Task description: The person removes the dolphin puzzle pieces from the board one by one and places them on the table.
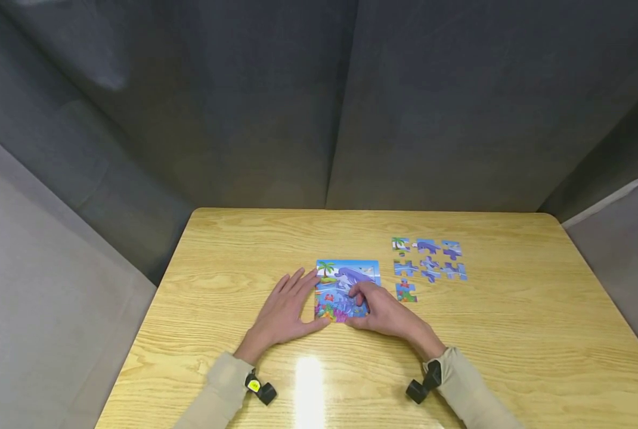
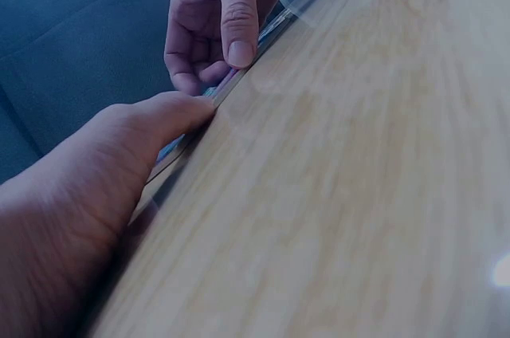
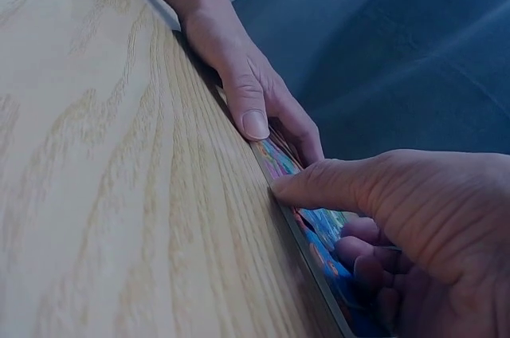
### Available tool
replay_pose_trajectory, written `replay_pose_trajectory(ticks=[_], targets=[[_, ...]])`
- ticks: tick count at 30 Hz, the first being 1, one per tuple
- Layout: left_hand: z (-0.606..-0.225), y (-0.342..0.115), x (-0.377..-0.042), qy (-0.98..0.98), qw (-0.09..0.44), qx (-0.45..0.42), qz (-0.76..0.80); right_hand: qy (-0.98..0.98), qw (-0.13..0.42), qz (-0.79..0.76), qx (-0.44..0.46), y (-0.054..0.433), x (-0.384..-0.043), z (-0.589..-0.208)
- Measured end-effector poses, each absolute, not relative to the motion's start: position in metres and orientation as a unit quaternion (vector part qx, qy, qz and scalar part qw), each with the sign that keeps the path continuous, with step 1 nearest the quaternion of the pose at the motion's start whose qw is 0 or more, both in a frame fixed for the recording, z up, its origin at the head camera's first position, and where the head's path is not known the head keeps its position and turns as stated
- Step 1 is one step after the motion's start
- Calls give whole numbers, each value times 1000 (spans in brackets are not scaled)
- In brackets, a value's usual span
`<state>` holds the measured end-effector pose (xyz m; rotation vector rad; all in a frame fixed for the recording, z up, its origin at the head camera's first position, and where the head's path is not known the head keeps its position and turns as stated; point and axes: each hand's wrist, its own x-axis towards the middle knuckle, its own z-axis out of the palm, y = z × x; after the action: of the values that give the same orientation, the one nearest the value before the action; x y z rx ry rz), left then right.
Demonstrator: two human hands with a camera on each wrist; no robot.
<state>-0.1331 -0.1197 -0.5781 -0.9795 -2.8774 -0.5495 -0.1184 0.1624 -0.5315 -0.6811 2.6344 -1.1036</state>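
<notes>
A jigsaw puzzle board (image 1: 336, 288) with a dolphin, palm tree and crab picture lies flat on the table. My left hand (image 1: 287, 307) rests along its left side, fingers straight, thumb at the lower left corner. Over the lower right part is my right hand (image 1: 380, 310), its fingers curled above the picture. In the right wrist view, the right thumb (image 3: 307, 185) touches the board's near edge beside the left thumb (image 3: 253, 119). The right palm hides part of the picture, and I cannot tell whether a piece is pinched under those fingers.
Loose puzzle pieces (image 1: 405, 268) lie in rows on the wooden table (image 1: 512, 333), right of the board. A crab piece (image 1: 406, 292) is nearest the right hand. Grey curtains (image 1: 276, 119) stand behind the table's far edge. Both wrists carry small black cameras.
</notes>
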Motion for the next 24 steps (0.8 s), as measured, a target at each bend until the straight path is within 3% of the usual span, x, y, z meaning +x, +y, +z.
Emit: replay_pose_trajectory(ticks=[24], targets=[[-577, -120, -132, -931, 27, -315, -182, 882, 71, -378, -272, 170, -117, -525]])
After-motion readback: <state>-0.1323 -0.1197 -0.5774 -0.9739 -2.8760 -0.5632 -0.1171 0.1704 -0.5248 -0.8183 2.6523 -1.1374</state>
